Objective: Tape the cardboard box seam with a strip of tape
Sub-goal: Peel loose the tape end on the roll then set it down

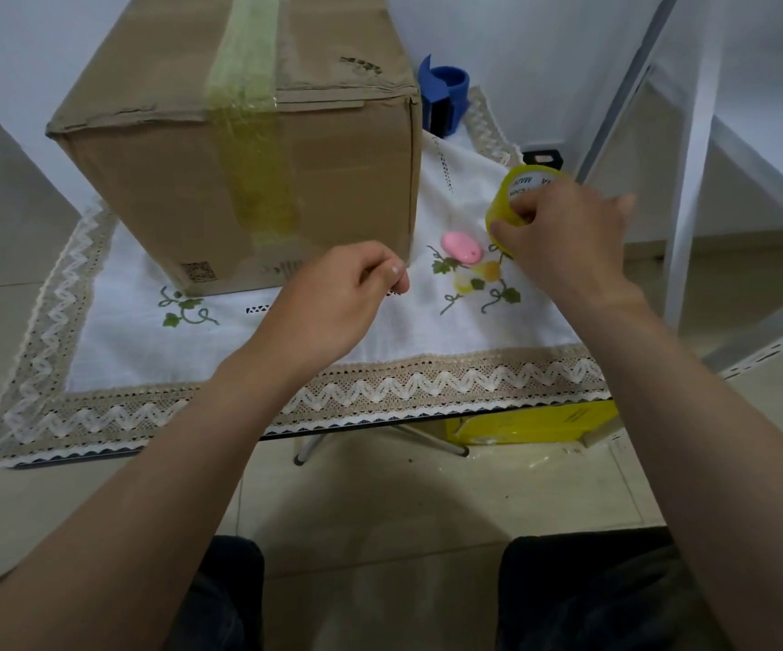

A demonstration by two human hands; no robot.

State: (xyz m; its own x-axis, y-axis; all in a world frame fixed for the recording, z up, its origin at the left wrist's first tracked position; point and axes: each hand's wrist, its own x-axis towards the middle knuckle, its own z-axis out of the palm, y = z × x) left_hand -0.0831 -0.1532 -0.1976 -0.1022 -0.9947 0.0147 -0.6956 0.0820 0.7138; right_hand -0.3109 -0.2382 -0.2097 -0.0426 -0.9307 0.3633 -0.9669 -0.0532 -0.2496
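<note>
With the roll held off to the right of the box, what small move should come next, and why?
Probably draw the left hand leftward to pull a strip free: its fingers are pinched near the brown cardboard box, while the right hand grips the yellow tape roll.

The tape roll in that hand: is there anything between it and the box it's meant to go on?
Nothing visible blocks it. The right hand holds the tape roll beside the cardboard box; only bare tablecloth lies between. The pink object sits nearer, off that path.
</note>
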